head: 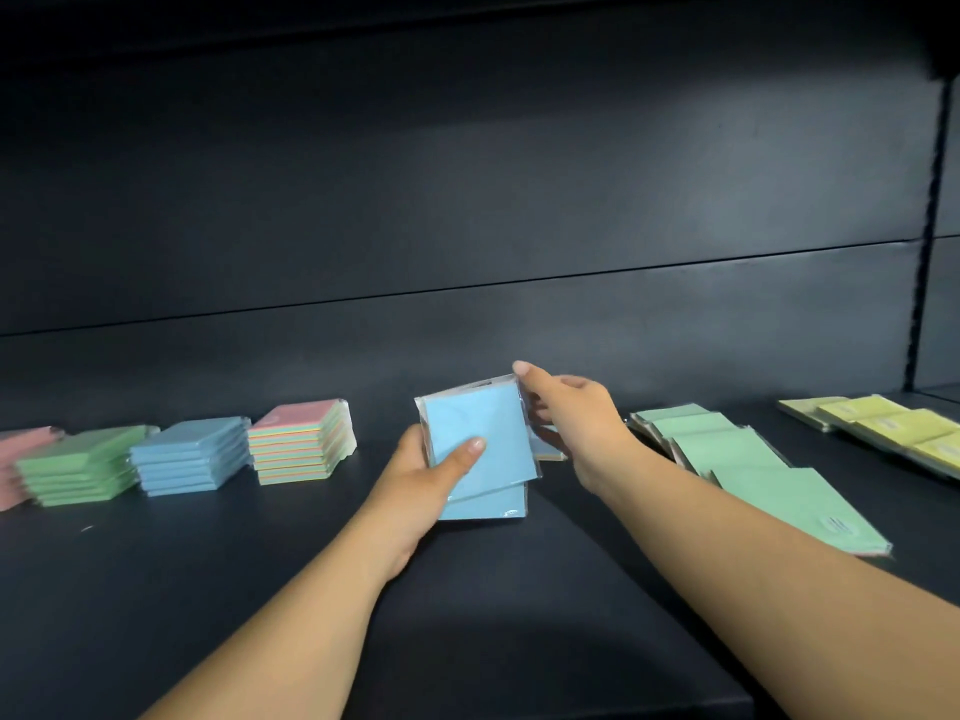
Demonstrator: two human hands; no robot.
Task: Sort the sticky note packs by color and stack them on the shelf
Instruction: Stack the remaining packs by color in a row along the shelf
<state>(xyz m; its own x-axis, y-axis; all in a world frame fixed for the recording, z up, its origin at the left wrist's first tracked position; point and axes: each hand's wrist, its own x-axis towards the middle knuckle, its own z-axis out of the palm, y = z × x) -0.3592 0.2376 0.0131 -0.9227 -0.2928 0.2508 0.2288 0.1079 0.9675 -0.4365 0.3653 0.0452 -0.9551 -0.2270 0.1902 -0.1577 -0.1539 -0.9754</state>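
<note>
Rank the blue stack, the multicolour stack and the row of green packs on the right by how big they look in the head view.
1. Row of green packs: largest by far, though it lies nearer the camera.
2-3. Blue stack and multicolour stack: look alike, so no ranking.

1. Two bare hands: the left hand (415,475) and the right hand (576,423).
2. Two light blue, plastic-wrapped sticky note packs (480,449) are gripped between the hands, one behind the other.
3. Four sorted stacks on the left of the dark shelf (519,589): one pink stack (21,454), one green stack (78,467), one blue stack (189,457), one multicolour stack with a pink top (301,441).
4. The blue stack shows about seven packs; the multicolour stack cannot be counted surely.
5. One overlapping row of about four flat green packs (753,459).
6. One row of about five yellow packs (893,426).
</note>
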